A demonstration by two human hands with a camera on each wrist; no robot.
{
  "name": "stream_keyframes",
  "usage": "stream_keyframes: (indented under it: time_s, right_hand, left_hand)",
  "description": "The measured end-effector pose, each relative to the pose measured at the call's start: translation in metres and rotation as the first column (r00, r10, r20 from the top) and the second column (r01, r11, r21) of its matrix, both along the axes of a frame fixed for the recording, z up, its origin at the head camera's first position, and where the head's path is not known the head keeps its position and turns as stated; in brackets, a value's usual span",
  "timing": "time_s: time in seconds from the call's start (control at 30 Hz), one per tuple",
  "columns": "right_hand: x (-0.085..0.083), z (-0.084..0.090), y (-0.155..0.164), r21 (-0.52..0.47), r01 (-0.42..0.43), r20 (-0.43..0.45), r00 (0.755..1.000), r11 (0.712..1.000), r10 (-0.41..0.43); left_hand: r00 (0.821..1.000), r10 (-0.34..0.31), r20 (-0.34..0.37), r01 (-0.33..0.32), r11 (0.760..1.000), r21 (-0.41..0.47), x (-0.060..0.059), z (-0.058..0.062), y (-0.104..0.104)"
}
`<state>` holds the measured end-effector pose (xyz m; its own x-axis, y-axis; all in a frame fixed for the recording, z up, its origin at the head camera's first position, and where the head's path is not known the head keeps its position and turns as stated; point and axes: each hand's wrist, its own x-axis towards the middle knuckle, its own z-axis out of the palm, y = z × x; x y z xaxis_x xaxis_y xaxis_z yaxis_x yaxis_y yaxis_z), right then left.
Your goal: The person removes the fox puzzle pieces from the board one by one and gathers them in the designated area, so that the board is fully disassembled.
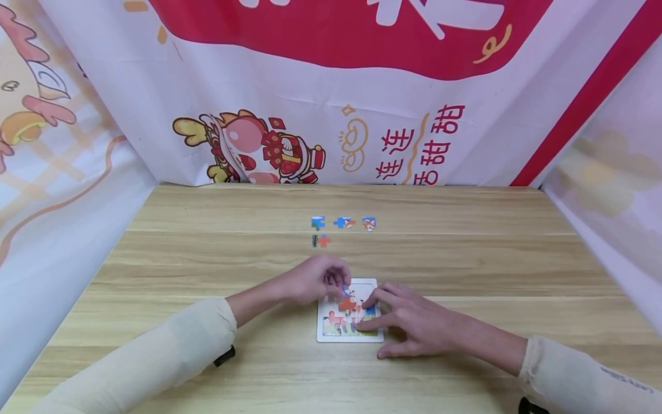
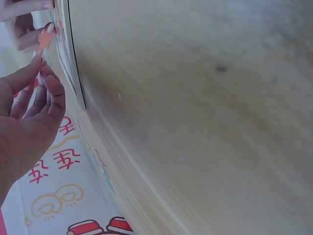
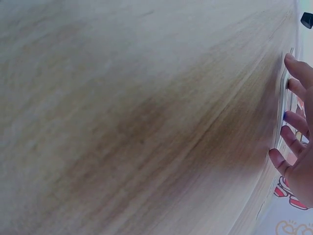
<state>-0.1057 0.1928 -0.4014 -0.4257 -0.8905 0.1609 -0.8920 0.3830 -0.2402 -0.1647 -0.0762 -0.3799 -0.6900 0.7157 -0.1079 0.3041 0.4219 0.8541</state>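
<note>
A white puzzle tray (image 1: 324, 336) lies on the wooden table, with several pieces fitted inside. My left hand (image 1: 331, 282) curls over its upper left corner and pinches an orange puzzle piece (image 1: 347, 303) over the tray. In the left wrist view the orange piece (image 2: 45, 39) sits at my left hand's (image 2: 34, 98) fingertips, beside the tray's edge (image 2: 66, 54). My right hand (image 1: 383, 315) rests on the tray's right side, fingers spread and straight, with the index tip close to the orange piece. The right wrist view shows that hand's fingers (image 3: 293, 122) on the tray rim (image 3: 282, 98).
Several loose puzzle pieces lie in a cluster farther back: a blue-green one (image 1: 318, 222), a blue-orange one (image 1: 343, 222), a fox-face one (image 1: 369, 223) and a red one (image 1: 322, 241). Printed banners wall the table at the back and both sides.
</note>
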Motion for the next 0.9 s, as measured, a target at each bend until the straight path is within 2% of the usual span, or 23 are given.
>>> stream_keyframes:
  time_s: [0.23, 0.37, 0.67, 0.9]
  right_hand:
    - [0.0, 0.0, 0.001, 0.003, 0.003, 0.003, 1.0, 1.0, -0.003]
    - [0.001, 0.0, 0.001, 0.008, 0.01, 0.01, 1.0, 1.0, -0.01]
    - [0.001, -0.001, 0.001, 0.016, 0.016, 0.014, 1.0, 1.0, -0.016]
    - [0.0, -0.002, 0.002, 0.012, 0.023, 0.016, 1.0, 1.0, -0.023]
  left_hand:
    - [0.995, 0.07, -0.074, -0.065, 0.995, 0.072, -0.014, 0.0, -0.002]
    - [0.989, 0.123, -0.081, -0.115, 0.989, 0.097, -0.026, 0.0, 0.0]
    - [0.959, 0.264, -0.107, -0.257, 0.964, 0.072, -0.055, -0.003, 0.005]
    - [0.942, 0.315, -0.119, -0.31, 0.949, 0.057, -0.073, -0.005, 0.01]
